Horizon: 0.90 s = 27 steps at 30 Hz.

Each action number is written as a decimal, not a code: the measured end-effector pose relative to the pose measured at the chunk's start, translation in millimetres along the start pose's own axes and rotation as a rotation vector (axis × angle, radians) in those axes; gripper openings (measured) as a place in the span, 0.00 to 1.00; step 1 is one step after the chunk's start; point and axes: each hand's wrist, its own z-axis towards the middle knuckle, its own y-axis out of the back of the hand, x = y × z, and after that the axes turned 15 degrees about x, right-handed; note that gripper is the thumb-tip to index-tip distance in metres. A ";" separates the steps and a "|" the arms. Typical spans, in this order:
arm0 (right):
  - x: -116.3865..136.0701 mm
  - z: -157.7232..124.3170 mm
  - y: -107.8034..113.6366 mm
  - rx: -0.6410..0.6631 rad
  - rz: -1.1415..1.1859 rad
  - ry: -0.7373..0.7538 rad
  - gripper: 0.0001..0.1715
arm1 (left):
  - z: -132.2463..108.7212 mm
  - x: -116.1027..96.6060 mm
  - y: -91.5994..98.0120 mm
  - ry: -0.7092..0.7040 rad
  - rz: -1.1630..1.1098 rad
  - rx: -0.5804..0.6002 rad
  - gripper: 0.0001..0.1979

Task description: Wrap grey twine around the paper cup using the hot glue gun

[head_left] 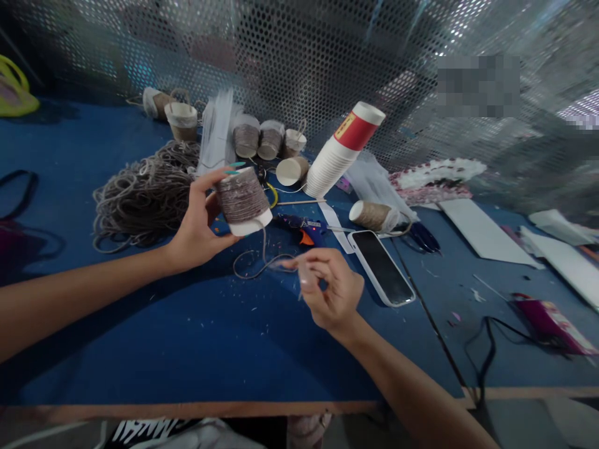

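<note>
My left hand [199, 221] holds a paper cup [243, 198] tilted, its sides wound with grey-brown cord and a white rim bare at the lower end. From that rim a loose length of cord [264, 246] hangs and loops over the blue table. My right hand [327, 284] is right of the cup, fingers curled and pinched near the cord's loop; what lies between the fingertips is blurred. A blue glue gun [304, 227] with an orange trigger and a small red light lies just behind my hands.
A heap of grey cord [145, 193] lies left. Behind are cord-wrapped cups [246, 136] and a leaning stack of white cups [330, 159]. A phone [384, 268] lies right of my right hand, with white boards [484, 231] beyond. Perforated metal [290, 56] stands behind the table.
</note>
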 end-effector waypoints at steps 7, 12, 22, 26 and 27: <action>-17.7 17.9 8.4 -0.327 -0.350 -0.215 0.19 | 1.1 -4.0 0.6 -0.064 -0.024 -0.059 0.41; -43.3 36.8 9.3 -0.189 -0.727 -0.557 0.39 | 3.8 -12.7 -0.7 -0.269 0.010 0.044 0.42; -47.1 43.1 25.7 -0.047 -0.469 -0.701 0.22 | -1.6 -2.8 -0.6 -0.023 -0.161 0.078 0.42; -34.0 42.7 31.1 -0.186 -0.362 -0.568 0.19 | -3.6 3.6 0.5 0.057 -0.129 0.076 0.45; -30.4 41.5 30.9 -0.237 -0.322 -0.525 0.19 | -3.5 4.1 0.9 0.066 -0.112 0.075 0.46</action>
